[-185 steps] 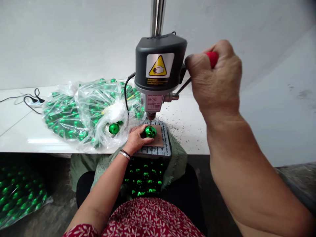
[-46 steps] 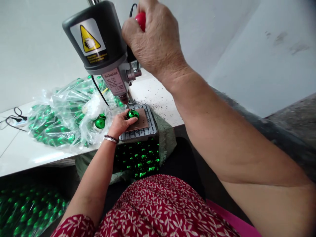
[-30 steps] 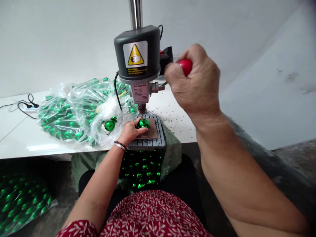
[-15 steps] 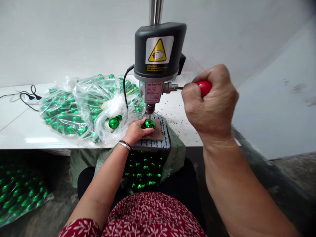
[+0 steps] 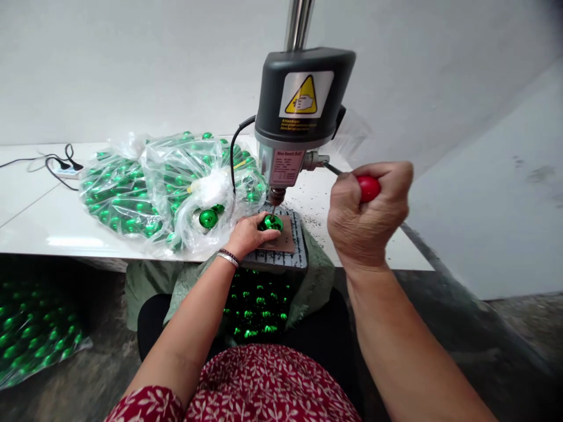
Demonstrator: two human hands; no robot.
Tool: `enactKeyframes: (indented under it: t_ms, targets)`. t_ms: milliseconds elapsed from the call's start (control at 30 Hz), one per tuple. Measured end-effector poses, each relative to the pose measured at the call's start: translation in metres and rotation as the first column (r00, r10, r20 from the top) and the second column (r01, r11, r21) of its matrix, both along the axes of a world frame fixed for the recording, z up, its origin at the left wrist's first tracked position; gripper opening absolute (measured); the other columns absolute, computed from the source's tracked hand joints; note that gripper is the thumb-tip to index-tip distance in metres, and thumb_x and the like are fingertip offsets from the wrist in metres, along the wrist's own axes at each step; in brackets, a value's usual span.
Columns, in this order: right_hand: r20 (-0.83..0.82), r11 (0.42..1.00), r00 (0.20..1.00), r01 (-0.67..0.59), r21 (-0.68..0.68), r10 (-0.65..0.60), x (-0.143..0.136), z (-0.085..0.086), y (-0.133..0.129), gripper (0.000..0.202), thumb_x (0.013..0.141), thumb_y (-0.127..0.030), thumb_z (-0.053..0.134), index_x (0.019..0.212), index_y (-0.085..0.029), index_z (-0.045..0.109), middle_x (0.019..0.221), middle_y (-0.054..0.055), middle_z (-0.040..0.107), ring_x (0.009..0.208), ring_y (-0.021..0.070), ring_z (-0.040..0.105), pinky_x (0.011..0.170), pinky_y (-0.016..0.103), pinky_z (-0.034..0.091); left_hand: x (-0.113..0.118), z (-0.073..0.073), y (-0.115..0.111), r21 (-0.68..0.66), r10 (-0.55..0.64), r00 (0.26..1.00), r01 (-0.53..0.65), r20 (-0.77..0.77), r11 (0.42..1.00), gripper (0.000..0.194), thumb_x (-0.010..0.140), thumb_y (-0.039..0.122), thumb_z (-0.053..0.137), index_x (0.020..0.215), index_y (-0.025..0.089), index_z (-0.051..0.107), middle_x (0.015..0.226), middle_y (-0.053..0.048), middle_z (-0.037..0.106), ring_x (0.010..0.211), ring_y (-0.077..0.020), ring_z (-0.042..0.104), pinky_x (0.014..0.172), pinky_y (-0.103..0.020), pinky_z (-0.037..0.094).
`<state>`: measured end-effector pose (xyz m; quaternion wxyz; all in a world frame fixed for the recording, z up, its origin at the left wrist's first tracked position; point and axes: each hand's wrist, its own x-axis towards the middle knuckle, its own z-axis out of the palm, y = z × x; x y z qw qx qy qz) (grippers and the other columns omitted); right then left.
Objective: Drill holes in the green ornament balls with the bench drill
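My left hand (image 5: 251,235) grips a shiny green ball (image 5: 274,223) on a brown board (image 5: 287,239), which lies on the grey ribbed base (image 5: 299,249) of a small bench drill (image 5: 303,97). The drill's bit (image 5: 273,210) reaches down to the top of the ball; whether it has gone in I cannot tell. My right hand (image 5: 372,214) is closed round the red knob (image 5: 368,188) of the drill's lever, with the fingers partly hidden behind the fist.
Left of the drill, a clear plastic bag (image 5: 153,170) of green balls covers much of the white table (image 5: 26,217). Behind it a power strip (image 5: 68,170) has plugs in it. Another bag of balls (image 5: 35,334) sits on the floor. More balls (image 5: 259,305) lie below the table edge.
My right hand has pulled the red knob downward. The drill bit has come down to the ball. My left hand still holds the ball on the board; the whole view has shifted slightly.
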<state>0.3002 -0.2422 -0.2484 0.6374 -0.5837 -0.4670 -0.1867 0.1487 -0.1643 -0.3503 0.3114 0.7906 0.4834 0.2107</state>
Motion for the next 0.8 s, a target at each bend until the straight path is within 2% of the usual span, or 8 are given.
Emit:
enactKeyframes:
  t_ms: [133,267,333,433,567,633,700,800]
  targets:
    - [-0.012,0.999,1.0,0.006,0.033,-0.006,-0.001,-0.013,0.002,0.011,0.082,-0.033,0.05,0.08,-0.023,0.045,0.071,-0.002,0.048,0.064,0.0084,0.048,0.063,0.025,0.043,0.0,0.001,-0.001,0.009,0.007,1.0,-0.007,-0.005,1.0,0.052,0.075,0.048,0.073,0.121,0.024,0.068,0.101,-0.005,0.076,0.102,-0.0277,0.068,0.094,-0.036,0.049]
    - [-0.005,0.998,0.999,-0.052,0.047,0.053,-0.002,-0.032,-0.001,0.014,0.084,-0.035,0.051,0.081,-0.023,0.045,0.071,-0.002,0.048,0.061,0.008,0.048,0.058,0.024,0.042,-0.001,0.0,-0.001,0.008,0.015,1.0,-0.015,0.01,1.0,0.052,0.075,0.048,0.073,0.12,0.023,0.069,0.102,-0.007,0.076,0.1,-0.0287,0.068,0.093,-0.037,0.05]
    - [-0.001,0.996,0.998,-0.069,0.061,0.07,-0.002,-0.032,-0.002,0.015,0.084,-0.035,0.051,0.082,-0.022,0.045,0.07,-0.002,0.049,0.061,0.0075,0.048,0.058,0.023,0.042,0.0,-0.001,0.0,0.008,0.015,1.0,-0.015,0.017,1.0,0.052,0.075,0.048,0.073,0.12,0.022,0.069,0.1,-0.006,0.076,0.098,-0.0279,0.068,0.091,-0.036,0.05]
    - [0.001,0.997,0.998,-0.06,0.058,0.06,0.004,-0.01,0.005,0.015,0.085,-0.034,0.051,0.083,-0.02,0.045,0.072,-0.002,0.05,0.062,0.0065,0.048,0.06,0.023,0.042,0.001,-0.002,-0.001,0.004,0.015,0.999,-0.015,0.032,1.0,0.051,0.075,0.045,0.072,0.12,0.021,0.068,0.096,-0.005,0.075,0.093,-0.0254,0.068,0.086,-0.034,0.051]
    - [0.013,0.988,0.992,-0.12,-0.098,0.122,0.016,0.042,0.022,0.015,0.087,-0.028,0.049,0.08,-0.018,0.041,0.069,-0.005,0.046,0.061,0.0038,0.041,0.062,0.02,0.038,0.0,-0.001,-0.009,0.021,-0.006,0.995,0.004,0.1,1.0,0.048,0.074,0.04,0.072,0.117,0.02,0.067,0.091,-0.002,0.073,0.086,-0.0212,0.066,0.079,-0.03,0.051]
    - [0.007,0.978,0.992,-0.121,-0.169,0.124,0.019,0.061,0.027,0.014,0.086,-0.024,0.05,0.078,-0.018,0.04,0.066,-0.007,0.042,0.061,0.0028,0.037,0.066,0.021,0.038,-0.005,0.002,-0.017,0.015,-0.004,0.989,0.002,0.144,1.0,0.046,0.074,0.038,0.072,0.116,0.018,0.066,0.092,-0.001,0.072,0.086,-0.0199,0.064,0.079,-0.029,0.051]
    - [-0.019,0.973,0.994,-0.11,-0.205,0.108,0.019,0.069,0.028,0.015,0.085,-0.02,0.051,0.077,-0.017,0.039,0.065,-0.008,0.04,0.062,0.0022,0.035,0.069,0.021,0.037,-0.014,0.007,-0.028,-0.007,-0.013,0.985,0.015,0.169,1.0,0.046,0.075,0.037,0.071,0.117,0.018,0.065,0.095,-0.001,0.072,0.089,-0.0198,0.064,0.082,-0.029,0.05]
    - [-0.083,0.969,0.993,-0.096,-0.228,0.079,0.015,0.07,0.026,0.017,0.083,-0.017,0.052,0.075,-0.018,0.037,0.065,-0.008,0.038,0.063,0.0015,0.033,0.068,0.022,0.034,-0.034,0.017,-0.046,-0.051,-0.083,0.985,0.092,0.15,0.994,0.05,0.075,0.037,0.071,0.121,0.02,0.064,0.103,-0.003,0.072,0.095,-0.0213,0.064,0.087,-0.031,0.05]
